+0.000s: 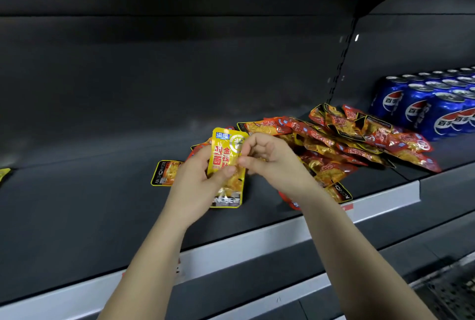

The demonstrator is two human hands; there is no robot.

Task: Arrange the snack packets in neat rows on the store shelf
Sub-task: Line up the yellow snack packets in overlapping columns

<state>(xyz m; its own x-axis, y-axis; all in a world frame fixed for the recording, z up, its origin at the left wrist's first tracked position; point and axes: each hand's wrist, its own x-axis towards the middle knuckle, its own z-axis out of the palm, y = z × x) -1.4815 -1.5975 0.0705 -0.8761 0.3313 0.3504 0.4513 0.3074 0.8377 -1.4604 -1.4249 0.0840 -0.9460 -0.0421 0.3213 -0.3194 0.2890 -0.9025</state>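
left hand: my left hand (195, 178) grips the yellow packet (226, 157), thumb across its front, fingers behind.
right hand: my right hand (267, 157) pinches the same packet's right edge, other fingers curled.
packet: held between both hands over the shelf (77, 204), print facing me; can't tell if its bottom seam touches the deck.
axis: long axis runs away from me, top toward the back wall, bottom toward the rail (257, 237).
pile: loose heap of red-orange packets (347, 139) just right of my right hand, overlapping, no rows yet.
flat packet: one (164, 173) lies on the shelf just beside my left hand, partly hidden by it.
key relation: bare shelf is left of the hands, pile is right; left hand is nearer the bare space, right hand nearer the pile.
next (guess): left hand lays it down beside the flat packet, same axis; right hand fetches from the pile.
other: cans (424, 109) stand beyond the pile.
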